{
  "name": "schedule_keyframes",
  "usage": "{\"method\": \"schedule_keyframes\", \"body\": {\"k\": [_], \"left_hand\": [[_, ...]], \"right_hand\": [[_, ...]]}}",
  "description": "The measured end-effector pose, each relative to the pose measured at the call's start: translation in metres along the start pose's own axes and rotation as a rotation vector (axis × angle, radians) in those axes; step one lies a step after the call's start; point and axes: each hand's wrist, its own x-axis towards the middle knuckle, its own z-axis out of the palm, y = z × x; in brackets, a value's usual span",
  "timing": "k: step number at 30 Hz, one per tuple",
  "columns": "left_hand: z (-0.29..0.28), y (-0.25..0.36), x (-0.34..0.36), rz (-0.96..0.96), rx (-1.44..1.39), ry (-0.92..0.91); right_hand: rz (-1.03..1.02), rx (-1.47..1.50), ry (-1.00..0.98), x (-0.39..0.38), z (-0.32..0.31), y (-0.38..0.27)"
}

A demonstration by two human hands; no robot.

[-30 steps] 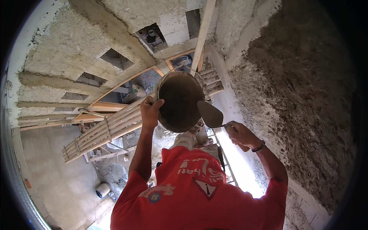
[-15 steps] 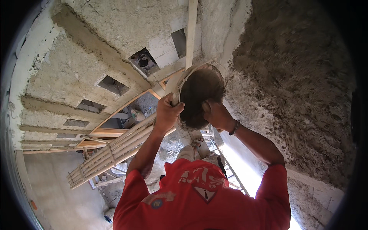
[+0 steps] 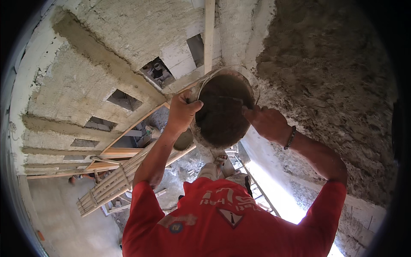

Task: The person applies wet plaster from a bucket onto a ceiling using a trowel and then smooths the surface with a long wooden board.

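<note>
A round bucket (image 3: 198, 128) of dark, wet mortar (image 3: 222, 122) is held up in front of my chest, its opening facing me. My left hand (image 3: 182, 112) is closed on its left rim, thumb over the edge and fingers outside. At the right rim is my right hand (image 3: 269, 124), closed in a fist with a beaded bracelet at the wrist. It appears to grip a trowel (image 3: 231, 102), whose dark, straight-edged blade lies against the mortar; the handle is hidden in my fingers. Right of this hand rises a rough, mortar-covered wall (image 3: 325, 85).
At the left is a plastered wall (image 3: 141, 34) with several square openings. A wooden batten (image 3: 209, 34) stands upright beyond the bucket. Below lie a bamboo-pole platform (image 3: 113, 182) and rubble-strewn floor (image 3: 182, 171). A pale round container (image 3: 184, 140) shows beside my left forearm.
My right hand has moved from inside the bucket out to the right, over its rim. The bucket's opening has turned more toward me. My left hand has shifted slightly left, still gripping the rim.
</note>
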Motion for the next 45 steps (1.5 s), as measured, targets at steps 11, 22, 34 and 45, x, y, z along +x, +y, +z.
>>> {"method": "schedule_keyframes", "body": {"k": [11,22,34,45], "left_hand": [[0.029,-0.037,0.001,0.094,0.001,-0.052],[0.053,-0.059,-0.005,0.098,0.121,-0.025],[0.082,-0.01,-0.015,0.235,0.228,-0.041],[0.116,-0.016,-0.016,0.168,0.194,-0.066]], "right_hand": [[-0.026,0.139,-0.184,-0.03,0.019,-0.013],[0.046,0.248,-0.237,-0.067,0.05,-0.027],[0.256,-0.192,-0.257,-0.027,0.01,-0.025],[0.422,0.589,-0.276,-0.066,0.09,-0.029]]}}
